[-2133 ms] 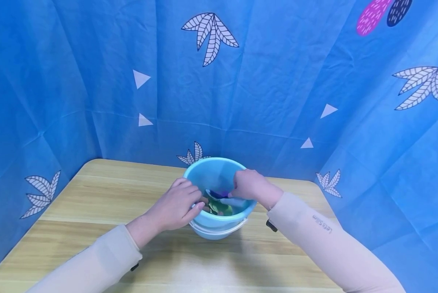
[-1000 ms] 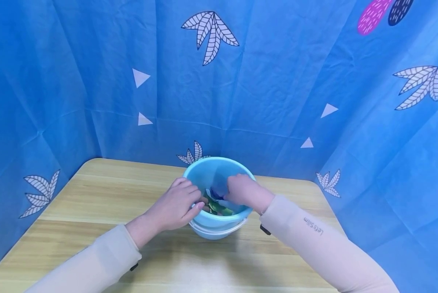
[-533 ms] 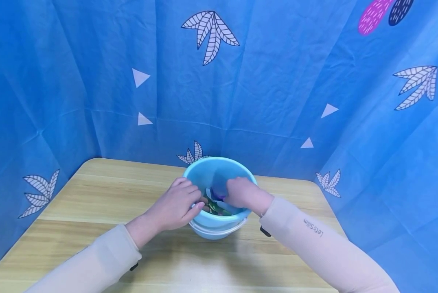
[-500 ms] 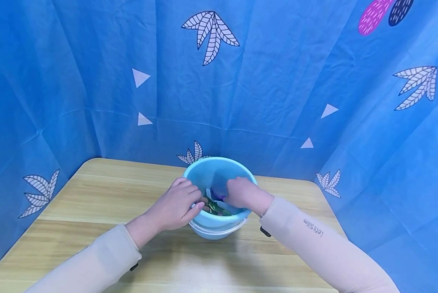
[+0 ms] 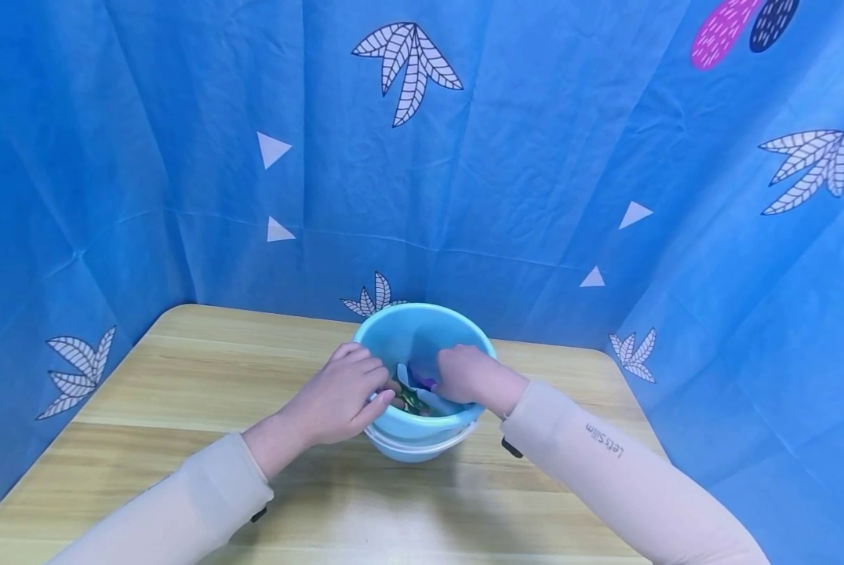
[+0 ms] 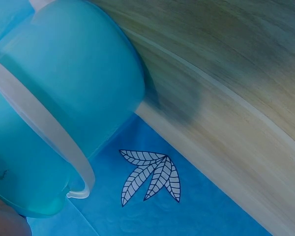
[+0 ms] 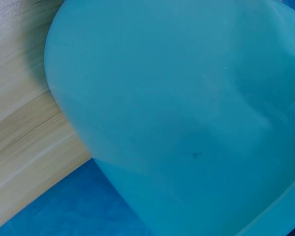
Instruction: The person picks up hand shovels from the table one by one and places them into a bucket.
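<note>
A light blue bucket (image 5: 415,430) with a white handle (image 5: 425,449) stands on the table. My left hand (image 5: 340,396) grips its rim on the left side, fingers over the edge and thumb along the front. The right hand (image 5: 467,375) reaches in over the right side of the rim with bent fingers. Its fingertips are hidden, so what they hold cannot be told. Beside them inside the bucket lie a purple piece (image 5: 427,384), a light blue strip (image 5: 403,374) and something green (image 5: 412,402). Their kinds are unclear. Both wrist views show mainly the bucket's outer wall (image 7: 152,98).
The wood-grain table (image 5: 203,377) extends around the bucket, most widely to the left and front. A blue curtain with leaf prints (image 5: 535,157) hangs close behind the table and along both sides.
My right hand has moved left and slightly deeper into the bucket, then stays nearly still. The pieces inside have shifted, and less green shows. My left hand has stayed on the rim.
</note>
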### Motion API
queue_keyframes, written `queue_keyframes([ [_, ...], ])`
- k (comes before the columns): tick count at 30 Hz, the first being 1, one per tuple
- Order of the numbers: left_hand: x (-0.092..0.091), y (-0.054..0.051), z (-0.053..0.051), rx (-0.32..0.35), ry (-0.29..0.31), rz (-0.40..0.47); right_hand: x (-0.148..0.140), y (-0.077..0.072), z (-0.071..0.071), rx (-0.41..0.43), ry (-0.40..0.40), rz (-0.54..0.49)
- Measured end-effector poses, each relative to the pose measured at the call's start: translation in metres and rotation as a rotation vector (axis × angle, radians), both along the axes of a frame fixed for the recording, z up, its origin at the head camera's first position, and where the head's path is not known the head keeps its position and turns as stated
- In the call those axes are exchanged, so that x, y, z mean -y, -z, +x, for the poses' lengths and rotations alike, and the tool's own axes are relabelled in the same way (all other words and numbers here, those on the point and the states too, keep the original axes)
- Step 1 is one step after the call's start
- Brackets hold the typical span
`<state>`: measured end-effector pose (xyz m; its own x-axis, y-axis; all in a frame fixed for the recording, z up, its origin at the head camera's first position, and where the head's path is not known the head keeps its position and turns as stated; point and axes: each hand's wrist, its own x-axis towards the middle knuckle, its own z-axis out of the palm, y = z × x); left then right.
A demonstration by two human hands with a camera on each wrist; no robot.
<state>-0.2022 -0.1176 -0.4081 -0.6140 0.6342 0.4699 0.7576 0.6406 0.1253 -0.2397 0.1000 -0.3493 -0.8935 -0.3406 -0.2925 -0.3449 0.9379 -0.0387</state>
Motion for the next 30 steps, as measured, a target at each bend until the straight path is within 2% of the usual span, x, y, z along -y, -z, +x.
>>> queue_keyframes([
  [6,0.0,0.0,0.0,-0.008,0.007,0.01,-0.002,-0.002,-0.001,-0.024,0.015,-0.007],
  [12,0.0,0.0,0.0,-0.006,0.006,0.01,-0.002,-0.004,-0.001,-0.014,0.023,-0.027],
  [19,0.001,0.003,-0.001,-0.015,0.008,0.015,-0.004,-0.005,0.001,-0.026,-0.009,-0.051],
  [24,0.0,0.003,-0.001,-0.017,0.005,0.01,-0.009,-0.009,0.004,-0.035,-0.035,-0.122],
  [30,0.0,0.001,-0.001,-0.015,-0.004,0.001,-0.019,-0.013,0.009,-0.09,-0.109,-0.195],
])
